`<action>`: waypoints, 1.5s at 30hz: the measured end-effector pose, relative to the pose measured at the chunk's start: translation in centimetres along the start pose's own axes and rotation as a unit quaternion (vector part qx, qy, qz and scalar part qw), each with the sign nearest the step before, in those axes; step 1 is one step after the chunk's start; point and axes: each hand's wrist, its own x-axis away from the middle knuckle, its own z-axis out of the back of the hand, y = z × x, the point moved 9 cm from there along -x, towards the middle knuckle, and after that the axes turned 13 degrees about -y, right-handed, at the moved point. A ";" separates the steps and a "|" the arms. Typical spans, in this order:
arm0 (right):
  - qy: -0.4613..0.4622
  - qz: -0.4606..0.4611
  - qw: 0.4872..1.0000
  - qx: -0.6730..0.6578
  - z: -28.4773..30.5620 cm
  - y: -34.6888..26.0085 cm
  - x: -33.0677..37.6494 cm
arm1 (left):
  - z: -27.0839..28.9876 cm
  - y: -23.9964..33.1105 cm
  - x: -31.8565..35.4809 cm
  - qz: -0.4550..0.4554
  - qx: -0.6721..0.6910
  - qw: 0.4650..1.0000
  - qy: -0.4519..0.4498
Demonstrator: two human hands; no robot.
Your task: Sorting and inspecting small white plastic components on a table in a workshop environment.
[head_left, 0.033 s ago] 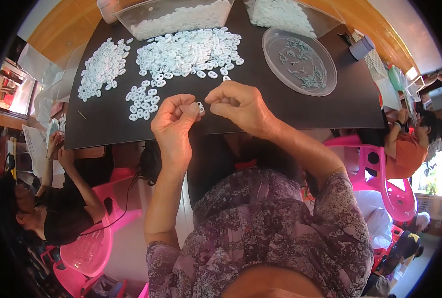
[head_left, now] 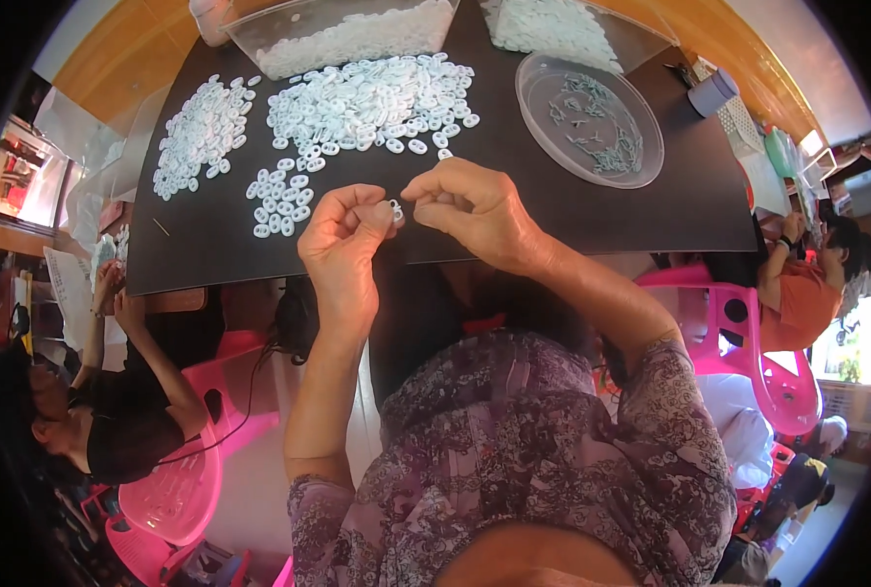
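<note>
Tray (head_left: pixel 651 137) toward tabletop's (head_left: pixel 685 201) right edge: greenish bits (head_left: pixel 619 157). Left grip (head_left: pixel 345 245) pinches white piece (head_left: pixel 396 212); right grip (head_left: pixel 480 210) nearly closed, contents unclear.

Across the upper middle, a broad dark table (head_left: pixel 690 215). Beyond it, an orange-brown wooden surface (head_left: pixel 122 68), impossible to tell as wall or furniture. To the left, a pink plastic chair (head_left: pixel 171 499) on a pale floor (head_left: pixel 259 479); to the right, more pink seating (head_left: pixel 788 401). Near the right rim, a window (head_left: pixel 851 352) in white glare; at far left, another bright opening (head_left: pixel 24 176).
</note>
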 end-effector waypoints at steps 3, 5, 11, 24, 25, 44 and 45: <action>0.044 0.122 0.985 0.116 0.4 -2.1 0.5 | -0.7 -0.1 -0.1 -0.004 0.007 1.000 -0.021; 0.065 0.223 0.954 0.192 0.4 -3.3 1.1 | -1.5 -0.2 -0.3 -0.007 0.010 0.999 -0.046; 0.063 0.216 0.957 0.184 0.7 -2.7 2.1 | -2.4 -0.8 0.3 0.030 0.007 0.998 -0.057; 0.058 0.115 0.967 0.220 5.2 -1.1 3.9 | -3.7 -1.9 -0.4 -0.001 -0.096 0.990 -0.101; 0.080 0.110 0.950 0.280 7.1 -0.8 4.3 | -3.8 -2.0 -0.4 -0.001 -0.095 0.990 -0.101; 0.072 -0.069 0.843 0.529 19.7 9.4 3.5 | -4.4 -3.8 -1.0 0.008 -0.052 0.989 -0.137; 0.072 -0.069 0.843 0.529 19.9 9.5 3.5 | -4.4 -3.7 -1.0 -0.003 -0.053 0.989 -0.135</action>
